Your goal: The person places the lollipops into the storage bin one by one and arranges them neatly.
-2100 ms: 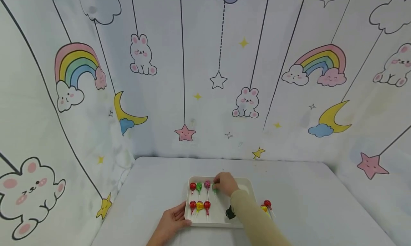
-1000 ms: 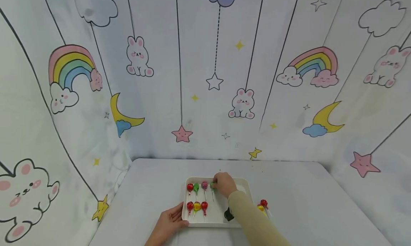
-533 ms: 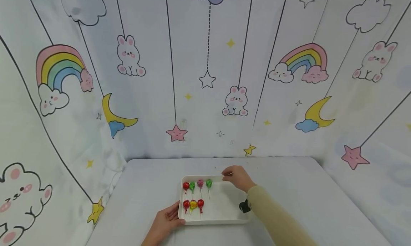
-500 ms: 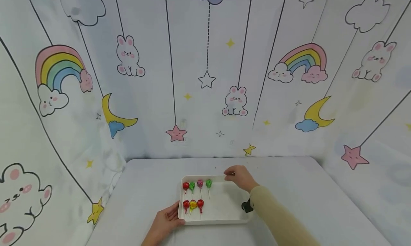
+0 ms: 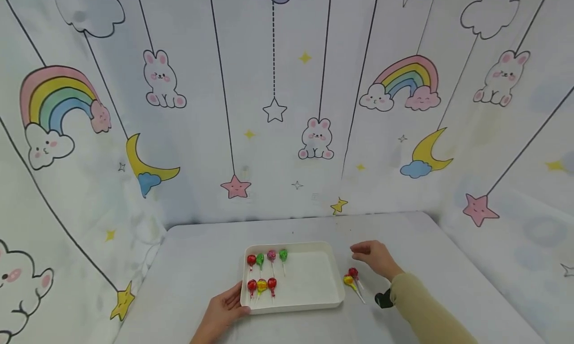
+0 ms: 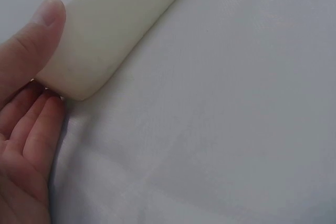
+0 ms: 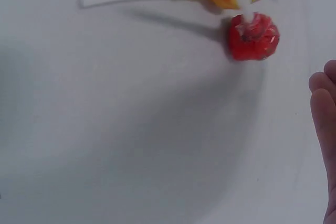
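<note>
My left hand (image 5: pixel 219 310) grips the near left corner of a white tray (image 5: pixel 309 281), thumb on its front wall and fingers curled at the side, as the left wrist view shows on the tray's wall (image 6: pixel 105 40). Two rows of lollipops lie in the tray's left half: red, green, pink and green behind, with a green one (image 5: pixel 283 255) ending that row, then red, yellow and red (image 5: pixel 272 283) in front. Right of the tray, a red lollipop (image 7: pixel 254 38) and a yellow lollipop (image 5: pixel 349 280) lie crossed. Just beyond them hovers my right hand (image 5: pixel 378 258), fingers loosely extended, holding nothing.
A white cloth-covered table (image 5: pixel 197 254) carries everything. Printed curtains (image 5: pixel 278 159) with bunnies, rainbows and stars enclose its back and sides. A black device (image 5: pixel 383 299) sits at my right wrist, close to the loose lollipops' sticks.
My right hand has let go of the green lollipop at the back row's right end and moved right, out past the tray. The left hand stays on the tray corner; the head view has shifted.
</note>
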`<action>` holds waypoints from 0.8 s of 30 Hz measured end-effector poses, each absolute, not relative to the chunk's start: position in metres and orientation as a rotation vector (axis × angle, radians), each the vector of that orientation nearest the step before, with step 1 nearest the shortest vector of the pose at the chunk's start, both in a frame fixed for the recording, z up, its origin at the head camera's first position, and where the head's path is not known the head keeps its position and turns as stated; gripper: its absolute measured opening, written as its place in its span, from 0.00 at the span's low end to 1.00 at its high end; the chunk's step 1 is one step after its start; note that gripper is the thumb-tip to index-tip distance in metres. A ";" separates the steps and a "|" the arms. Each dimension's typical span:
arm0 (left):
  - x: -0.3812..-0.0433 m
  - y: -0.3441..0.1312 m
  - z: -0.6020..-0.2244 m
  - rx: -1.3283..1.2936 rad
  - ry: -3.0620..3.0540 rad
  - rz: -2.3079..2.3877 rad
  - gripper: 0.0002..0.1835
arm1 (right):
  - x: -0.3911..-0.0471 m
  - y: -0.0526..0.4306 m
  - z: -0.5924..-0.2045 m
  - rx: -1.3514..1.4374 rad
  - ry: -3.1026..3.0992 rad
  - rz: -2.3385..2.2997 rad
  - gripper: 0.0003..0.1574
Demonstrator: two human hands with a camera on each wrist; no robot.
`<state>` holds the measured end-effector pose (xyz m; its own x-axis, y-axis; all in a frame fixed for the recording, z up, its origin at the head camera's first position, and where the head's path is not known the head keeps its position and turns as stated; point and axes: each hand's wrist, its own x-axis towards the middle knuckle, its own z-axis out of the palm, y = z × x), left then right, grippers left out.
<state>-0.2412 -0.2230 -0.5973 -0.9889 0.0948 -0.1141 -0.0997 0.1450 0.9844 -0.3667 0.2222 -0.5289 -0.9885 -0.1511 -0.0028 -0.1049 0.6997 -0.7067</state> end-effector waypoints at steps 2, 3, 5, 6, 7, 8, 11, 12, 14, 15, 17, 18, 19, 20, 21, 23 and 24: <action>-0.241 -0.223 -0.597 -0.008 2.258 1.963 0.48 | -0.364 0.227 -0.536 -0.184 2.823 -1.167 0.16; -0.241 -0.224 -0.598 -0.012 2.257 1.962 0.48 | -0.363 0.229 -0.539 -0.171 2.814 -1.164 0.16; -0.242 -0.224 -0.598 -0.016 2.251 1.964 0.48 | -0.362 0.232 -0.546 -0.145 2.801 -1.156 0.15; -0.242 -0.224 -0.598 -0.019 2.247 1.965 0.48 | -0.362 0.232 -0.548 -0.127 2.796 -1.157 0.15; -0.242 -0.223 -0.598 -0.021 2.244 1.967 0.48 | -0.362 0.233 -0.551 -0.113 2.790 -1.156 0.15; -0.242 -0.223 -0.597 -0.020 2.241 1.969 0.48 | -0.362 0.233 -0.553 -0.114 2.790 -1.146 0.15; -0.241 -0.223 -0.596 -0.012 2.237 1.977 0.48 | -0.360 0.231 -0.556 -0.125 2.779 -1.114 0.16; -0.241 -0.222 -0.596 -0.009 2.234 1.980 0.48 | -0.360 0.230 -0.556 -0.125 2.774 -1.102 0.17; -0.240 -0.222 -0.596 0.000 2.229 1.987 0.48 | -0.358 0.228 -0.556 -0.138 2.764 -1.077 0.18; -0.240 -0.222 -0.596 0.001 2.227 1.989 0.48 | -0.358 0.227 -0.556 -0.137 2.758 -1.073 0.18; -0.240 -0.222 -0.596 0.003 2.219 1.997 0.48 | -0.356 0.226 -0.555 -0.141 2.755 -1.058 0.18; -0.240 -0.222 -0.596 0.002 2.215 1.999 0.48 | -0.356 0.225 -0.554 -0.146 2.753 -1.052 0.18; -0.241 -0.222 -0.596 0.000 2.213 2.000 0.47 | -0.355 0.225 -0.553 -0.153 2.753 -1.046 0.18; -0.241 -0.223 -0.597 -0.003 2.213 2.000 0.48 | -0.354 0.225 -0.553 -0.163 2.755 -1.035 0.18; -0.241 -0.223 -0.597 -0.008 2.212 1.999 0.47 | -0.354 0.225 -0.552 -0.158 2.753 -1.036 0.17; -0.242 -0.223 -0.597 -0.014 2.211 1.997 0.47 | -0.353 0.225 -0.551 -0.164 2.756 -1.028 0.16; -0.242 -0.223 -0.597 -0.017 2.213 1.994 0.47 | -0.353 0.225 -0.551 -0.173 2.761 -1.022 0.16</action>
<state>-0.2418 -0.2229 -0.5967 -0.9867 0.0999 -0.1282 -0.1172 0.1100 0.9870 -0.3526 0.2247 -0.5510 -0.9748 -0.1749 -0.1384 -0.0426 0.7551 -0.6542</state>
